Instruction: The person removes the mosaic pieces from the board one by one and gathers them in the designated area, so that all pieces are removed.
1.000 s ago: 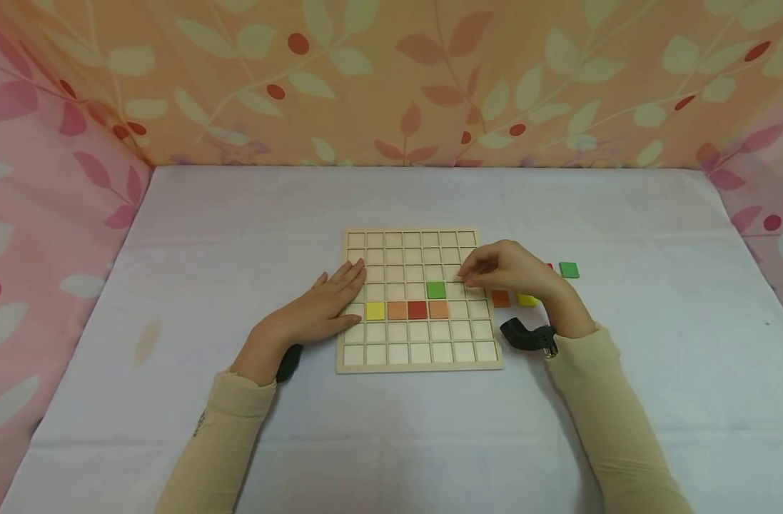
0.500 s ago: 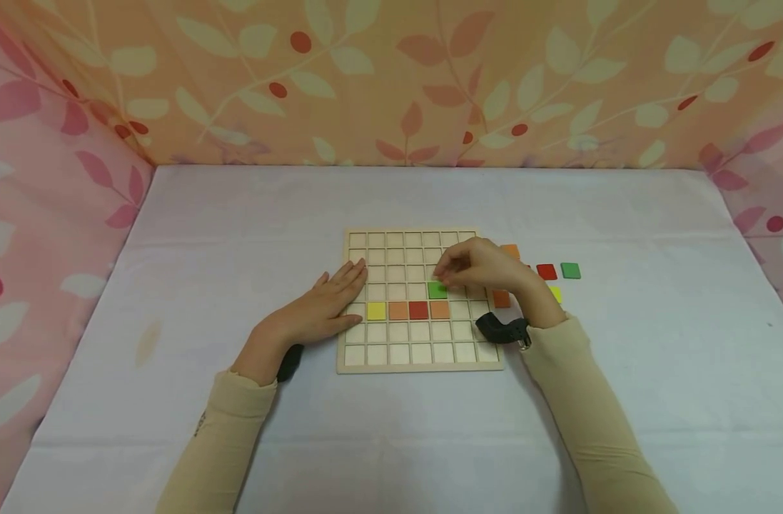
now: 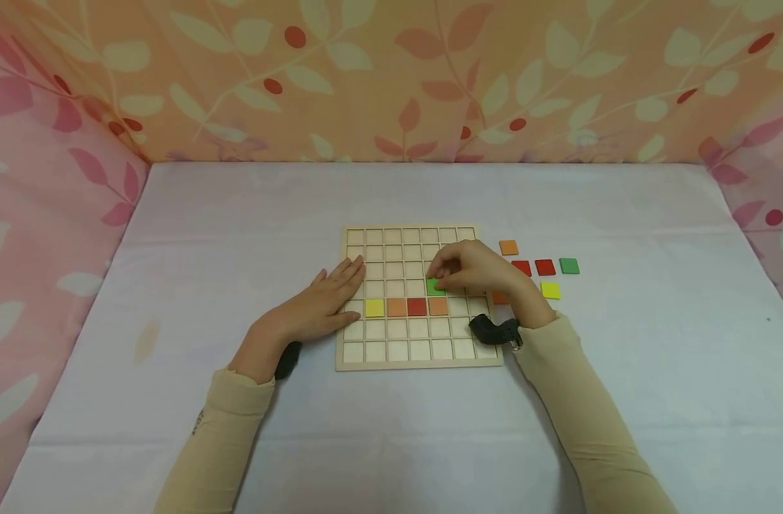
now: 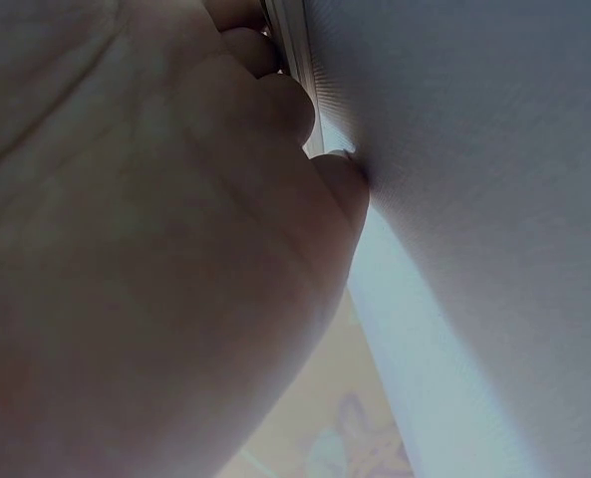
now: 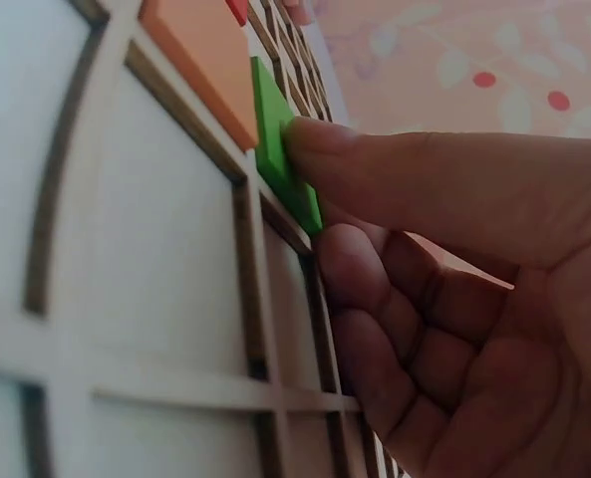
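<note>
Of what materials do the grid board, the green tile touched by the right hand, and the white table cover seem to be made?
Grid board: probably wood, pale and matte, with darker brown cell edges.
Green tile: painted wood or plastic, I cannot tell which; smooth and evenly coloured.
White table cover: likely fabric, matte, with soft creases.

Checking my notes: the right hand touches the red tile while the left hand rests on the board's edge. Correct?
Wrong colour: the right hand touches the green tile, as the right wrist view shows. The left hand does rest on the edge of the board.
</note>
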`<state>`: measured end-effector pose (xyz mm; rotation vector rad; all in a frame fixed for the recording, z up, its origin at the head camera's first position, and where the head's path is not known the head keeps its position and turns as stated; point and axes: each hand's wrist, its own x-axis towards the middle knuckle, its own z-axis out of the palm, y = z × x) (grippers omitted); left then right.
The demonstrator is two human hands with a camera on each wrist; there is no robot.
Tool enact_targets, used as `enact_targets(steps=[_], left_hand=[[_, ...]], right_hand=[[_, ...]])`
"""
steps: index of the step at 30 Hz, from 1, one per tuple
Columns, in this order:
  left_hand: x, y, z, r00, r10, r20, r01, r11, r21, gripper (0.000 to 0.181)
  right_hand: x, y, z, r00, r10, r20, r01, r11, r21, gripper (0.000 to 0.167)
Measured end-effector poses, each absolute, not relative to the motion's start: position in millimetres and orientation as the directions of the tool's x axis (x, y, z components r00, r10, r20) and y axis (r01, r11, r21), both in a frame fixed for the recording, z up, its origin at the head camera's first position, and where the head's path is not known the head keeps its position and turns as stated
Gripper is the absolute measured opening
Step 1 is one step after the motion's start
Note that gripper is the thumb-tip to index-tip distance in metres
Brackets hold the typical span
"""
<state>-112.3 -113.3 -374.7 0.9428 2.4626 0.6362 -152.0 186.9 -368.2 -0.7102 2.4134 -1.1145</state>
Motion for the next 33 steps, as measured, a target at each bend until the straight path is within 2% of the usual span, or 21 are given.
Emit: enact_targets(steps=[33], left_hand=[[-113.8,-113.6,-376.0,-0.679,0.699,-0.226,0.506,0.668,0.546,0.074]], right_hand=[[-148.6,185.2,-365.2,-0.790,-0.600,-0.123,-0.291,0.545,-0.786,0.011]])
